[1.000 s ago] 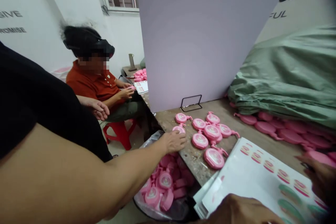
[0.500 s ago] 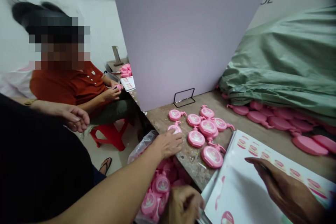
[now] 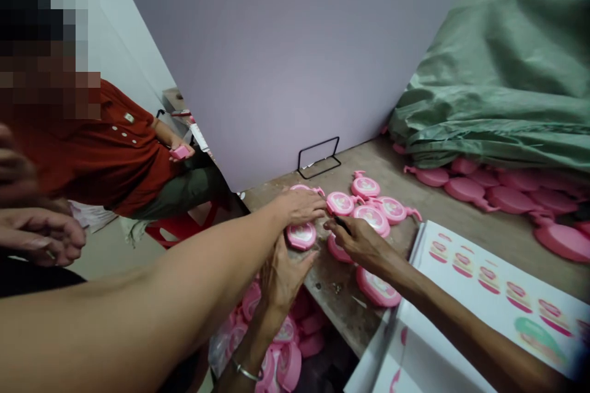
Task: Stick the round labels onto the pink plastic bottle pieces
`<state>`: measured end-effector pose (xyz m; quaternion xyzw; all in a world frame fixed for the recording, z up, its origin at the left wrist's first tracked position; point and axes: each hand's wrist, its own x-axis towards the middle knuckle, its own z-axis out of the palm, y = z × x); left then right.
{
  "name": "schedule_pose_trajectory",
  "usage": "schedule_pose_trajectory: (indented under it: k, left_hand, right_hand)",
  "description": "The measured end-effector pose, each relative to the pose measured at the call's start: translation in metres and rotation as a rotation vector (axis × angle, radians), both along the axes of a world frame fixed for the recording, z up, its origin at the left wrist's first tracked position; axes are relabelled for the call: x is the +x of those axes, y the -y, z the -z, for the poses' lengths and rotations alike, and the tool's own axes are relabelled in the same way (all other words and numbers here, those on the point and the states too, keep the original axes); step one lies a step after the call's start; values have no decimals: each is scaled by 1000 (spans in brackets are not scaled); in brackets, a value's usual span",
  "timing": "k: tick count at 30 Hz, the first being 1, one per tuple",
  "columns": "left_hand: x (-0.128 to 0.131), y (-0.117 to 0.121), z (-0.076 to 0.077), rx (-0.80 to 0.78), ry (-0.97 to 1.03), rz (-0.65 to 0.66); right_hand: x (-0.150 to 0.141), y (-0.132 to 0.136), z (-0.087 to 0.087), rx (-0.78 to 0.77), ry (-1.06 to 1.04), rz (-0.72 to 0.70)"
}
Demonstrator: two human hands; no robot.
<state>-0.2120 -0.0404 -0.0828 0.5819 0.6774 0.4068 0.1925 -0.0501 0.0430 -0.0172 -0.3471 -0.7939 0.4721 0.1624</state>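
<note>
Well, our right hand (image 3: 357, 242): nearly shut, thumb and fingers pinching a small dark tool (image 3: 342, 225), its tip too small to make out, just above the pink plastic discs (image 3: 372, 218).

Our left hand (image 3: 288, 276): open, fingers spread, at the lower edge of one disc; we cannot tell whether it has hold.

The discs: flat on a worn wooden table (image 3: 343, 313), clustered between our hands, with more in a heap below its edge and a row under a green tarp (image 3: 493, 86).

Beside them: a sticker sheet (image 3: 498, 295) lies just right of our right hand.

Nearby: a co-worker's bare arm (image 3: 161, 282) crosses in, its hand (image 3: 299, 206) resting on a disc.

Our handling: we judge a steady, close pinch works best, with the tool's tip kept clear of that hand.
</note>
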Motion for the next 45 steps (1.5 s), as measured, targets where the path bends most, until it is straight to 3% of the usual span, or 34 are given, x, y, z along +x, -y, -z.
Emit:
schedule_pose_trajectory:
  k: [1,4,6,9,16,19,22,25,30,38,45]
  left_hand:
    - [7,10,10,8,-10,-57]
    - [30,27,28,224,-89,-462]
    - [42,29,29,299,-127,-547]
    - [52,34,14,256,-97,-483]
    - [89,72,-41,186,210,-420]
    - [106,80,-60,134,547,-327]
    - [118,85,-72,-60,966,-69]
    - [126,87,-76,-236,1236,166]
    - [144,84,-76,-297,1471,219]
    - [162,81,-80,-334,1482,272]
    - [158,76,-69,-391,1315,381]
  right_hand:
    - [-4,-2,4,0,2,-2]
    - [-7,0,10,16,-11,-14]
    - [-4,5,9,-2,-16,-26]
    - [2,16,7,-127,-52,-32]
    - [37,47,-10,-554,-141,-83]
    - [63,58,-20,-568,-161,-69]
    - [91,66,-27,-529,-149,-51]
    - [115,72,-31,-504,-132,-13]
    - [143,79,-35,-514,-133,-10]
    - [170,83,-34,-586,-251,104]
    - [174,89,-28,-588,-270,166]
